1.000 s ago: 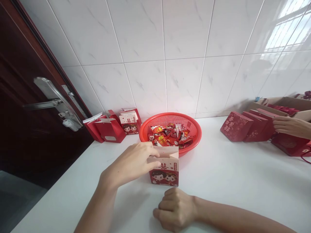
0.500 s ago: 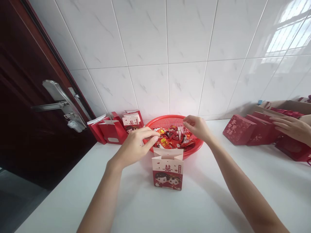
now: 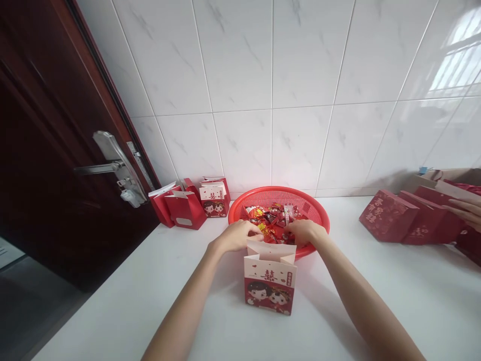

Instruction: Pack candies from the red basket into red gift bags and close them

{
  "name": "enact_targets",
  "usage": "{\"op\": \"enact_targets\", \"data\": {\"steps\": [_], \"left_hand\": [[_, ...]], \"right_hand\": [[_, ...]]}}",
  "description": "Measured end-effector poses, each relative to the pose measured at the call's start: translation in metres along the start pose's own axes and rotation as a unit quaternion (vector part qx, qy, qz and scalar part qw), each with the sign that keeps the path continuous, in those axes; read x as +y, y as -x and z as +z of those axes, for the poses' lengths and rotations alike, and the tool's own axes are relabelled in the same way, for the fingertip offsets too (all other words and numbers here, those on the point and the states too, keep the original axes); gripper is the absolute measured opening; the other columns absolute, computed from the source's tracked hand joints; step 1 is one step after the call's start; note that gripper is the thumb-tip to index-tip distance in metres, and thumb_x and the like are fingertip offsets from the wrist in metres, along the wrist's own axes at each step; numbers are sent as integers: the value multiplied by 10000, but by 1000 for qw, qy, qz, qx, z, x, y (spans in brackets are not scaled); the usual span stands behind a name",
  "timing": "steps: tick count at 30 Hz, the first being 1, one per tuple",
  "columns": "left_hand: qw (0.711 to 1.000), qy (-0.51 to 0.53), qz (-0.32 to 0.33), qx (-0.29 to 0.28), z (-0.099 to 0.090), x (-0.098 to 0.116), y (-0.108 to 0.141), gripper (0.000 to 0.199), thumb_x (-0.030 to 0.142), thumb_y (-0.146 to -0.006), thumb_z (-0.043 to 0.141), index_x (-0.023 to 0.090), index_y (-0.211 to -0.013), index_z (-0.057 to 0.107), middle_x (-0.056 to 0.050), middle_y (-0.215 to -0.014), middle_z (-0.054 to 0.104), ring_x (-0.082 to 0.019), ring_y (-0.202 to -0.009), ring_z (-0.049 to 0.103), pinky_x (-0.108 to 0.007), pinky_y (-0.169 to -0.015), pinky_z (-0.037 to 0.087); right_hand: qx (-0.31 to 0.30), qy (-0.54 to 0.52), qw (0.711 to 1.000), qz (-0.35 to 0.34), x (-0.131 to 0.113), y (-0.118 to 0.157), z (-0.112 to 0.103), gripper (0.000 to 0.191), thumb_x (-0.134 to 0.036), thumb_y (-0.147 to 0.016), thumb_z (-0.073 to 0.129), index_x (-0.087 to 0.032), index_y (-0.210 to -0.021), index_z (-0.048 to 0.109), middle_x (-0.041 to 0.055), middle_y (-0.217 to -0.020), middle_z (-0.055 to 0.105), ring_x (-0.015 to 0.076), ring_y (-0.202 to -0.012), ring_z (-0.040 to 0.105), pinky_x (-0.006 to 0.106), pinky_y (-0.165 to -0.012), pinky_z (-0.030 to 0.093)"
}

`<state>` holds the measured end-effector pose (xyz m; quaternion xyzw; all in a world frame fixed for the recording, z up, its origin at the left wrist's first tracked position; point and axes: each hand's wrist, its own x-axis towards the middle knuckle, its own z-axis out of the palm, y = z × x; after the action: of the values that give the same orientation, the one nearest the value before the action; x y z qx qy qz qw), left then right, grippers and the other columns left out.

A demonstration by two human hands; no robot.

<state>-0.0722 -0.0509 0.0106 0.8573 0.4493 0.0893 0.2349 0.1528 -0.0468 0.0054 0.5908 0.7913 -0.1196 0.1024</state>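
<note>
A red mesh basket (image 3: 278,193) holds a heap of wrapped candies (image 3: 276,218), mostly red. My left hand (image 3: 240,234) reaches over its near left rim, fingers curled down at the candies. On the right side of the heap, my right hand (image 3: 304,232) has its fingers down among the wrappers. The fingertips of both hands are partly hidden, so what they grip cannot be made out. Directly in front of the basket stands an upright red and white paper box (image 3: 269,281) with an open top and two cartoon faces.
Red paper boxes (image 3: 186,210) stand at the back left by a dark door (image 3: 48,150). At the right are more red boxes (image 3: 391,215), a carton (image 3: 417,179) and another person's hand (image 3: 468,213). A tiled wall (image 3: 240,145) rises behind the white table (image 3: 150,296).
Both my hands have lowered into the basket onto the candies. The view has shifted, so everything sits a little further right and lower. The other person's hand is now nearer the frame edge.
</note>
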Motion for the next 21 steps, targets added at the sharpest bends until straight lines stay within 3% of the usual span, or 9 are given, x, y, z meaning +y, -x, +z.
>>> {"op": "enact_targets", "data": {"steps": [4, 8, 12, 17, 21], "left_hand": [[997, -44, -33, -49, -1, 11, -8, 354, 444, -850, 537, 226, -912, 809, -42, -778, 755, -222, -745, 645, -282, -631, 361], [995, -63, -36, -74, 1, 16, -17, 384, 440, -839, 556, 279, -1086, 801, -44, -931, 792, -249, -868, 679, -288, -703, 403], [994, -78, -33, -73, 5, 13, -21, 427, 471, -831, 555, 276, -1131, 787, -60, -959, 794, -270, -900, 694, -297, -713, 421], [994, -80, -36, -71, 6, 11, -20, 427, 484, -834, 541, 272, -1110, 788, -66, -944, 790, -277, -893, 697, -298, -694, 418], [995, -69, -41, -67, 4, 15, -18, 391, 462, -827, 539, 281, -1068, 788, -54, -929, 785, -266, -846, 685, -300, -670, 395]], "right_hand": [[-47, 17, 999, -2, 0, 2, -3, 311, -155, -637, 753, -229, -938, 723, 90, -1013, 732, 349, -1014, 692, 472, -900, 488], [-71, 19, 997, -8, 0, 1, 0, 241, -223, -769, 693, -213, -1009, 704, 107, -1137, 715, 332, -1106, 659, 455, -975, 442], [-75, 17, 997, -2, 0, -1, 3, 295, -245, -799, 678, -181, -1087, 681, 150, -1175, 697, 353, -1108, 649, 430, -907, 456], [-69, 1, 997, -45, 2, -3, 2, 122, -187, -765, 678, -189, -885, 697, 116, -1010, 716, 323, -993, 671, 340, -721, 445], [-34, -32, 996, -78, 6, -3, -1, 124, -210, -727, 715, -196, -840, 665, 82, -949, 709, 286, -933, 663, 309, -655, 405]]}}
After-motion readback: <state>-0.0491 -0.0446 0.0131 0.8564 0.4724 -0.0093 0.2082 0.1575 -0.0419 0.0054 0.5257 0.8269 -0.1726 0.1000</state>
